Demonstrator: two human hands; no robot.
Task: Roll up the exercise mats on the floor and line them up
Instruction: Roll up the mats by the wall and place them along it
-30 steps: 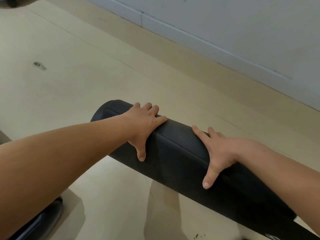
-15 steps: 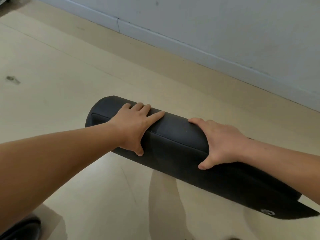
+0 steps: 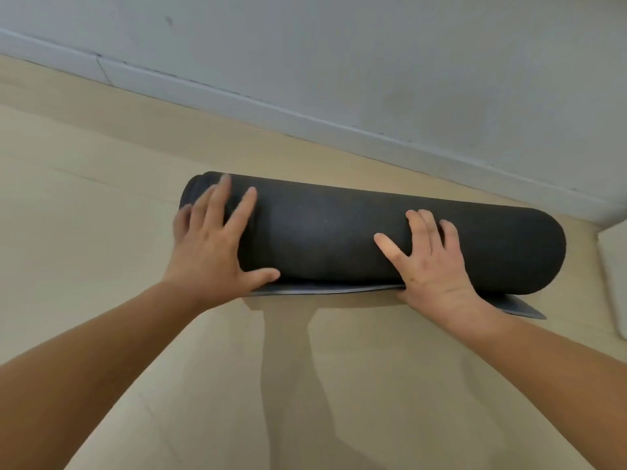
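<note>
The rolled black mat (image 3: 339,235) lies across mid-frame, long axis left to right, just below the skirting board (image 3: 305,120), with the left hand (image 3: 217,249) and right hand (image 3: 431,262) pressing spread, straight fingers on its near side.

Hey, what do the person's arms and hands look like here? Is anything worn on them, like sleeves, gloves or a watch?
Nothing worn shows. The left arm and the right arm are bare all the way to the picture's edge, with no sleeve or cuff in view. The left hand and the right hand have no gloves, and no ring, watch or bracelet shows on the fingers or wrists.
</note>
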